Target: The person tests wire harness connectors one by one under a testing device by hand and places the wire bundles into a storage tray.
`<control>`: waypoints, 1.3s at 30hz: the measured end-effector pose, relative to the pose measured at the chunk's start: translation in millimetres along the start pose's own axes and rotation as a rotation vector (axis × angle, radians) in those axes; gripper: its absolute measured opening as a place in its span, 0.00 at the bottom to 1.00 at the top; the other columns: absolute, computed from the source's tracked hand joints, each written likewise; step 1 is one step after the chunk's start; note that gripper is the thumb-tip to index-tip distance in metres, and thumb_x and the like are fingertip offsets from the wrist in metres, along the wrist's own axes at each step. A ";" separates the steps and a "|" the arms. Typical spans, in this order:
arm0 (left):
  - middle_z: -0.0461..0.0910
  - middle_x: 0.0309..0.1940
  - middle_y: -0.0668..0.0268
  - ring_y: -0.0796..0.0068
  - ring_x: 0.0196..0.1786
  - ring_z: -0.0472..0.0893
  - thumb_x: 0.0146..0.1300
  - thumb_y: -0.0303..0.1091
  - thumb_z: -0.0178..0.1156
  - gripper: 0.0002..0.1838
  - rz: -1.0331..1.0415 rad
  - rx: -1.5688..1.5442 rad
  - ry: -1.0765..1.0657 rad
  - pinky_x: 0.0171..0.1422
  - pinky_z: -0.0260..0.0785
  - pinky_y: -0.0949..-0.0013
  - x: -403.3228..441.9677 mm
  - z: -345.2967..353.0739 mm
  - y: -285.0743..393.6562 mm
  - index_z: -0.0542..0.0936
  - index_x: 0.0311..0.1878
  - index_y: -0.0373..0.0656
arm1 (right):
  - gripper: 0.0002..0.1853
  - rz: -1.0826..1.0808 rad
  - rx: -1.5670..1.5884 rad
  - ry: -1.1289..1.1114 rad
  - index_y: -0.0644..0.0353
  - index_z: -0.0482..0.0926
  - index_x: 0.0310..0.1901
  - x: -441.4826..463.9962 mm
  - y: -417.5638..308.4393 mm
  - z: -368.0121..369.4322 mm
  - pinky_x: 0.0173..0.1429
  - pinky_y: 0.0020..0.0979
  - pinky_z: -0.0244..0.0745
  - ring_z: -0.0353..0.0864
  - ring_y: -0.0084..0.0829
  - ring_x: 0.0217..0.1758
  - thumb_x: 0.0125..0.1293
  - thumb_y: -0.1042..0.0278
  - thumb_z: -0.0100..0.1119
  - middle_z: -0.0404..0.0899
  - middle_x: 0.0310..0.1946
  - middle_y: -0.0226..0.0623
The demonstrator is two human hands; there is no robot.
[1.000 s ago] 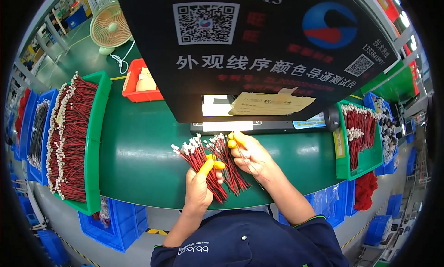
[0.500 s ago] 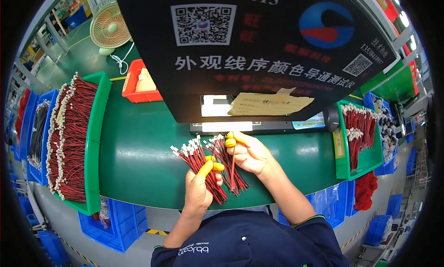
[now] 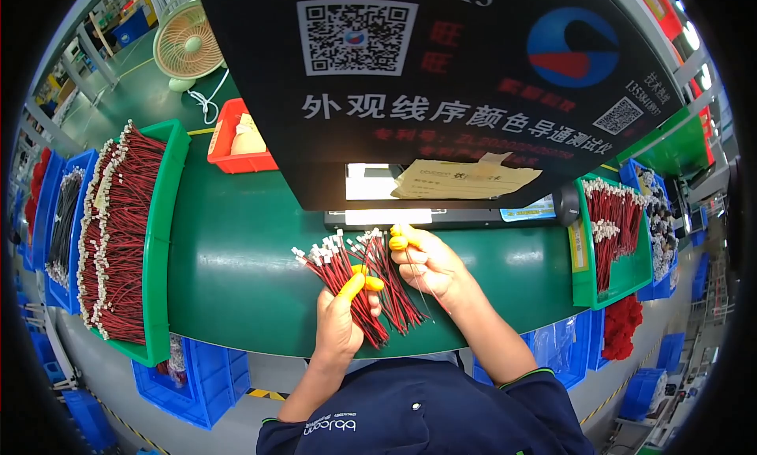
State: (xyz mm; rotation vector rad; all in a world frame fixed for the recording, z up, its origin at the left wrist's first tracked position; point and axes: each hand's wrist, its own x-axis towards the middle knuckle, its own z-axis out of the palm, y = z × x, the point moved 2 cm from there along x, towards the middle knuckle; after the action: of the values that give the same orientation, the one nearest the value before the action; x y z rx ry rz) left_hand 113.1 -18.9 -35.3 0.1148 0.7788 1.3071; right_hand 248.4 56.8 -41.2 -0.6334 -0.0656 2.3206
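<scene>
My left hand point(image 3: 339, 325), with yellow covers on its fingertips, is closed around a bundle of red-and-black wire harnesses point(image 3: 334, 272) whose white connectors point away from me. To the right of it, my right hand point(image 3: 436, 267) pinches a wire harness point(image 3: 421, 280) near its upper end. Yellow-covered fingertips hide that end, and the thin wires trail down below the hand. Between and beneath both hands, a loose pile of similar harnesses point(image 3: 400, 301) lies on the green tabletop point(image 3: 244, 297).
A black tester housing point(image 3: 331, 132) with a lit opening rises ahead of my hands. Green bins of harnesses stand left point(image 3: 162, 242) and right point(image 3: 623, 274). A red box point(image 3: 236, 165) and a fan point(image 3: 189, 43) are at the back left. Blue crates point(image 3: 221, 384) sit below the table edge.
My right hand has shifted slightly right, and the wires hanging from it now slant to the right instead of straight down. My left hand keeps its hold on the bundle.
</scene>
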 end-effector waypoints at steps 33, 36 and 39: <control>0.76 0.30 0.60 0.79 0.23 0.72 0.60 0.29 0.50 0.09 -0.010 0.091 -0.046 0.24 0.67 0.76 2.3 10.1 -9.8 0.71 0.42 0.36 | 0.08 -0.240 -0.653 0.115 0.65 0.72 0.30 -19.3 11.0 25.1 0.16 0.17 0.60 0.62 0.15 0.15 0.60 0.69 0.50 0.71 0.24 0.33; 0.76 0.31 0.60 0.80 0.21 0.71 0.61 0.30 0.49 0.09 -0.034 0.095 0.031 0.22 0.65 0.78 -2.5 12.3 -4.4 0.70 0.42 0.36 | 0.07 -0.140 -0.267 0.154 0.61 0.69 0.30 -16.7 0.9 19.6 0.09 0.13 0.53 0.57 0.12 0.11 0.60 0.67 0.49 0.69 0.21 0.31; 0.76 0.29 0.60 0.83 0.18 0.68 0.61 0.30 0.48 0.07 0.100 0.275 -0.046 0.17 0.58 0.81 -2.2 9.2 -0.8 0.67 0.40 0.37 | 0.07 -0.146 -0.311 0.160 0.60 0.70 0.30 -14.3 -0.8 9.3 0.08 0.14 0.52 0.58 0.12 0.11 0.60 0.67 0.49 0.69 0.20 0.30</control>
State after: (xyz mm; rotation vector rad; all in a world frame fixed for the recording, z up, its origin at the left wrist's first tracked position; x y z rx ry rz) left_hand 118.9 -18.0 -27.9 0.4059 0.9201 1.2808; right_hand 253.5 49.2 -26.7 -0.9350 -0.3907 2.1282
